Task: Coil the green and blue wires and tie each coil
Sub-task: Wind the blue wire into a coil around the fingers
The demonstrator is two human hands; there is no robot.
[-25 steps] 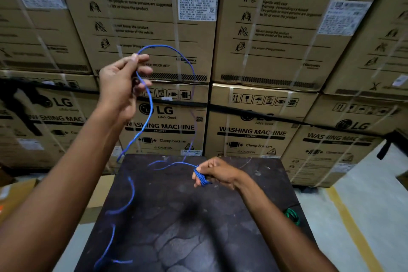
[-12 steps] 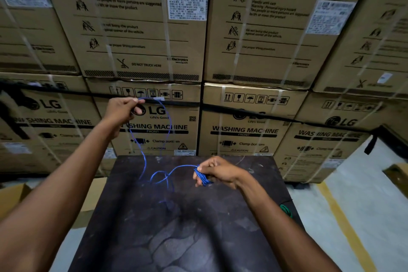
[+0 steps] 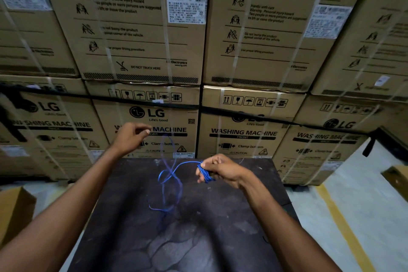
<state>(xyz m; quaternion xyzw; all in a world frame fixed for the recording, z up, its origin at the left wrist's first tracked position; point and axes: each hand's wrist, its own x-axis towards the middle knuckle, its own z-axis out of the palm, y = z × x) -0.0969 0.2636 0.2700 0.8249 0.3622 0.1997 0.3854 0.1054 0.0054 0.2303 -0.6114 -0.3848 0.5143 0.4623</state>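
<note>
Since a moment ago the left hand [image 3: 130, 137] has let its loop of the blue wire [image 3: 170, 178] go: the tall arc it was holding up is gone, and the slack now falls in blurred, crossing loops between the two hands, reaching down to the dark table [image 3: 136, 238]. The left hand sits raised above the table's far left corner, fingers curled with thumb and fingertips drawn close; whether any strand is still pinched there cannot be told, since the wire near it is only a faint blur. The right hand [image 3: 220, 171] has hardly shifted and grips a tight bundle of blue coils at its fingertips, above the far part of the table. From that bundle one strand runs left, bends into a small crossed loop in mid-air, then drops to a low curve lying near the table's middle. The tabletop is worn and mottled, with pale scuffs along its far edge. Behind it stands a wall of stacked cardboard boxes [image 3: 143, 28] printed with caution marks and washing machine labels, bound with clear straps. A pale floor with a yellow line [image 3: 344, 227] lies to the right.
</note>
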